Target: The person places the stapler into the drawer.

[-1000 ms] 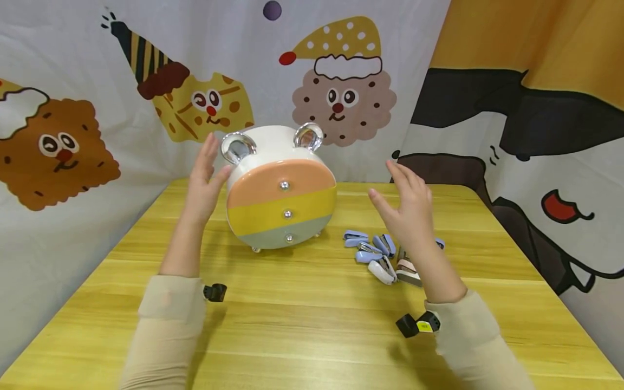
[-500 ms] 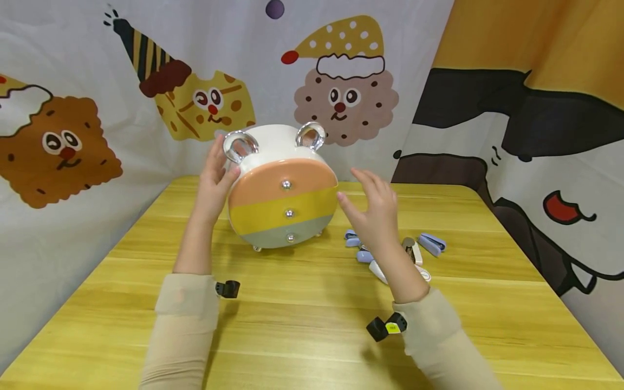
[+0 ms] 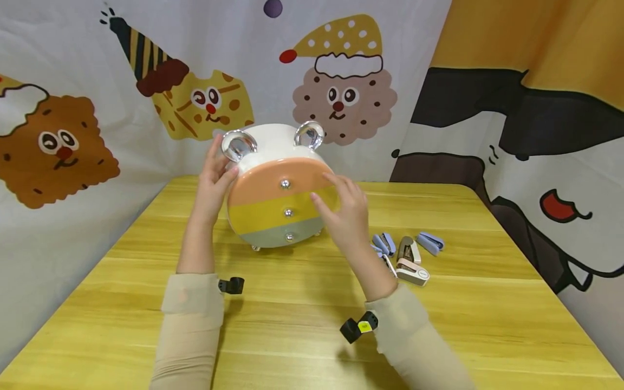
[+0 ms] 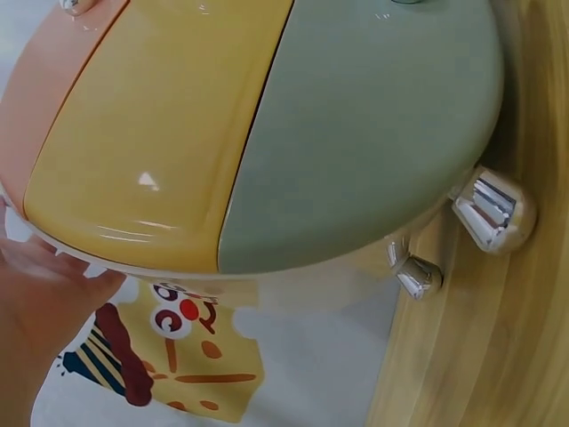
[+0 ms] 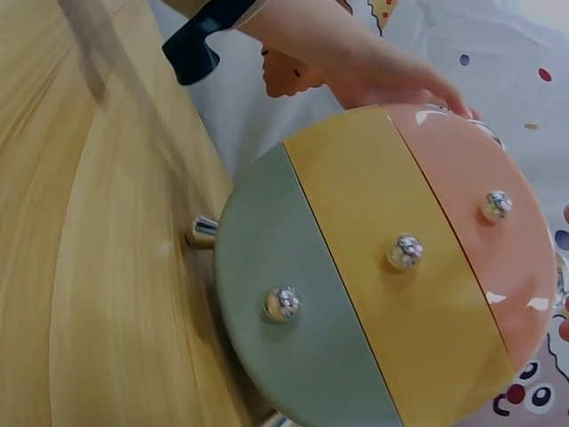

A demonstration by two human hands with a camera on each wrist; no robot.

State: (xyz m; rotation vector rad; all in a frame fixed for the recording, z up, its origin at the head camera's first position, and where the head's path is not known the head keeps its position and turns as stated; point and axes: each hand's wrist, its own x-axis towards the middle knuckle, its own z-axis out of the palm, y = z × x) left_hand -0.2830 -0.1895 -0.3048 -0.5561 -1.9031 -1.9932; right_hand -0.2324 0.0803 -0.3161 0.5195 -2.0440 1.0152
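Observation:
A small round drawer cabinet [image 3: 273, 143] with silver ears and short silver feet stands on the table. Its front has an orange drawer [image 3: 258, 187], a yellow drawer [image 3: 258, 215] and a grey-green drawer [image 3: 265, 238], each with a silver knob. My left hand [image 3: 210, 187] rests against the cabinet's left side, fingers behind the ear and thumb at the front edge; the left wrist view shows the fingers [image 4: 62, 267] at that side wall. My right hand [image 3: 347, 216], fingers extended and apart, holds nothing and overlaps the right part of the front, right of the knobs.
Right of the cabinet lie several mini staplers: a blue stapler [image 3: 430, 243] at the far right, another blue stapler [image 3: 383, 244], and a white stapler [image 3: 413, 272] among them. My right forearm partly covers this group. A printed curtain [image 3: 273, 65] hangs behind the table [image 3: 283, 336].
My right hand has moved left from above the staplers to the cabinet's front. My left hand has moved right onto the cabinet's side. The cabinet stays in place.

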